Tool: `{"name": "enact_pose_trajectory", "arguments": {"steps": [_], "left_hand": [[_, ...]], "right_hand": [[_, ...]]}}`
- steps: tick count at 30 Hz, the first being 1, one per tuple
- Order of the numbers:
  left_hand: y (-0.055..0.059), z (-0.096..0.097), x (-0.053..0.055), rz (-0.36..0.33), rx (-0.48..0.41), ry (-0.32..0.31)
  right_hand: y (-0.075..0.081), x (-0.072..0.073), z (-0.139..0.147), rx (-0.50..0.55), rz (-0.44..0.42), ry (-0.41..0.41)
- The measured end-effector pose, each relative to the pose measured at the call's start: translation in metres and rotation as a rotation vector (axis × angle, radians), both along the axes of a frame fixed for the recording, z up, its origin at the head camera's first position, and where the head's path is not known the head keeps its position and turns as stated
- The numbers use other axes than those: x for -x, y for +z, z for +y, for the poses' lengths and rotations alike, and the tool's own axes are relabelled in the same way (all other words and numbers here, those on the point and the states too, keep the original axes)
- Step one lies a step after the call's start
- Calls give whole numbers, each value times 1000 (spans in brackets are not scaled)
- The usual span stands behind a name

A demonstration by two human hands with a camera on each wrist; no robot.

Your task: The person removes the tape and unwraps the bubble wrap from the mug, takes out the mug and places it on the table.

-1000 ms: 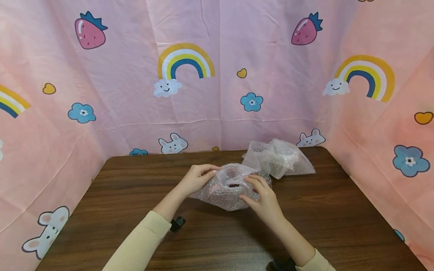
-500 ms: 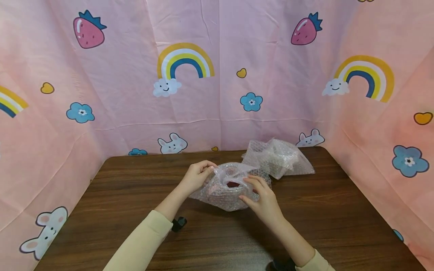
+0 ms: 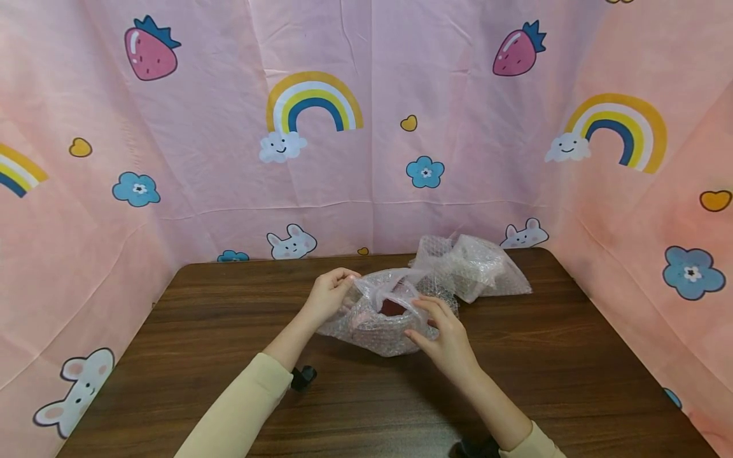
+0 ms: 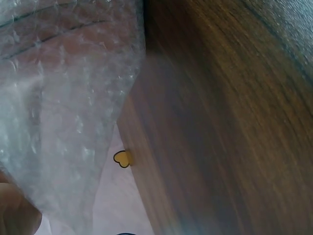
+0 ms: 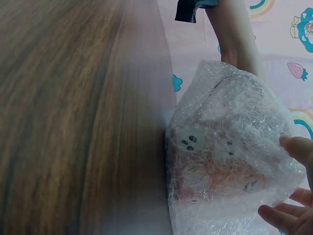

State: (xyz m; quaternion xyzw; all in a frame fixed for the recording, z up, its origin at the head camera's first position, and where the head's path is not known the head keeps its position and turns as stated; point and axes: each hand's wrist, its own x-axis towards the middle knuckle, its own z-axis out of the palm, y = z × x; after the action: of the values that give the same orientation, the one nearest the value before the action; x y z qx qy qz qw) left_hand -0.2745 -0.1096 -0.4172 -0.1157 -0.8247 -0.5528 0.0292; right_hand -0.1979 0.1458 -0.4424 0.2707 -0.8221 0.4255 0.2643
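Note:
A bubble wrap bag (image 3: 380,337) sits mid-table with its mouth facing up. Through the wrap shows a pinkish thing (image 5: 215,166) with pale patches and dark marks printed on it, its kind hidden by the wrap. A dark red hollow (image 3: 392,309) appears in the bag's opening. My left hand (image 3: 328,298) pinches the bag's upper left edge between thumb and fingers, stretching that flap (image 4: 73,122) outward. On the other side my right hand (image 3: 448,340) holds the bag, thumb at the front and fingers at the rim of the opening.
Behind and to the right, a second bubble-wrapped bundle (image 3: 487,270) with something pale inside lies near the table's back edge. The dark wood table (image 3: 229,318) is bordered by a pink printed cloth (image 3: 366,159) at the back and sides.
My left hand has drawn its edge of the wrap slightly up and to the left. The bag's opening has widened, showing more dark red. My right hand stays nearly still.

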Motion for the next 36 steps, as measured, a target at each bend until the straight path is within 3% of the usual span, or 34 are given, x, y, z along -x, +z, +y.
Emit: {"name": "enact_pose_trajectory", "arguments": {"steps": [10, 14, 18, 24, 31, 36], "left_hand": [[-13, -11, 13, 39, -50, 215], [-19, -15, 18, 42, -55, 264], [-23, -20, 19, 20, -62, 288], [-27, -27, 21, -66, -99, 307], [-34, -34, 23, -19, -79, 362], [-39, -39, 26, -39, -14, 329]], "right_hand": [[-1, 0, 1, 16, -11, 6], [-1, 0, 1, 18, -13, 8], [-1, 1, 1, 16, -4, 10], [-2, 1, 1, 13, 1, 15], [-1, 0, 1, 12, 0, 13], [0, -1, 0, 16, -6, 9]]}}
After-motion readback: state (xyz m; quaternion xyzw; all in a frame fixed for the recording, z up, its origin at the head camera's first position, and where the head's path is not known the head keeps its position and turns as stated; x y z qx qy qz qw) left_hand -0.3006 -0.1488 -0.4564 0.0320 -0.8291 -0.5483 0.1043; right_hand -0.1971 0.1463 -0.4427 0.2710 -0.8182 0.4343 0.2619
